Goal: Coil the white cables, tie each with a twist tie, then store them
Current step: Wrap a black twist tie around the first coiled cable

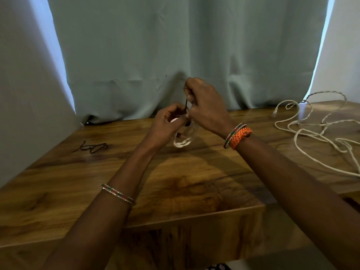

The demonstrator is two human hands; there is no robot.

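Note:
A small coiled white cable point(184, 140) hangs just above the middle of the wooden table point(175, 184). My left hand point(167, 123) pinches the coil's top. My right hand point(204, 106) is closed on a thin dark twist tie point(186, 105) that stands upright between the two hands, its lower end at the coil. Loose white cables point(311, 131) lie tangled on the table's right side. Spare dark twist ties point(93, 148) rest on the table at the left.
A pale green curtain point(185, 55) hangs behind the table and touches its back edge. White walls stand at both sides. The table's front edge runs below my forearms.

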